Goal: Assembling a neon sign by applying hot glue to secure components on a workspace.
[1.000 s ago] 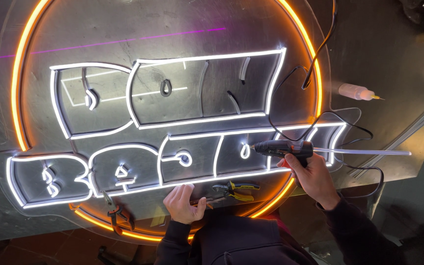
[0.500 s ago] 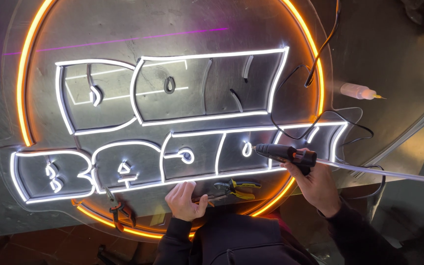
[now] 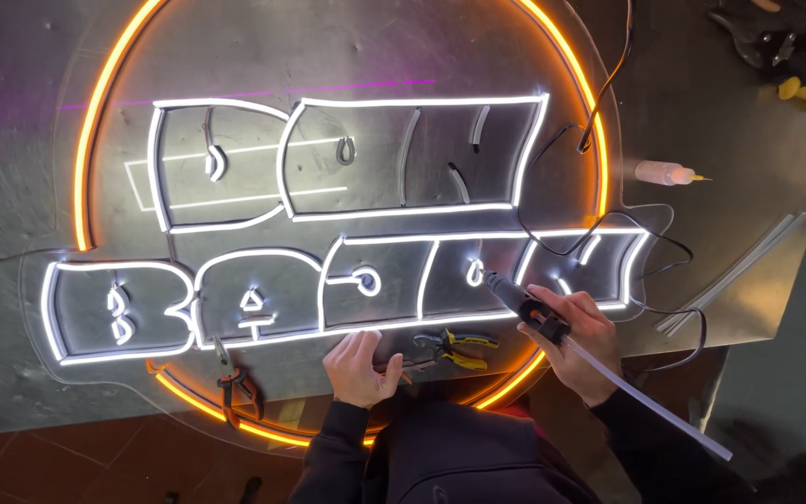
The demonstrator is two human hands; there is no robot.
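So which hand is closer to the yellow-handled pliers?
Left. The left hand lies just beside the yellow-handled pliers; the right hand, holding the glue gun, is slightly farther.

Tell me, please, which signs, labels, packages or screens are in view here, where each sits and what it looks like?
Round clear-backed neon sign: flat on the grey metal worktable, orange ring around two rows of white-outlined block shapes, lit.
Small white squeeze bottle: on its side right of the sign, orange nozzle; no label readable.
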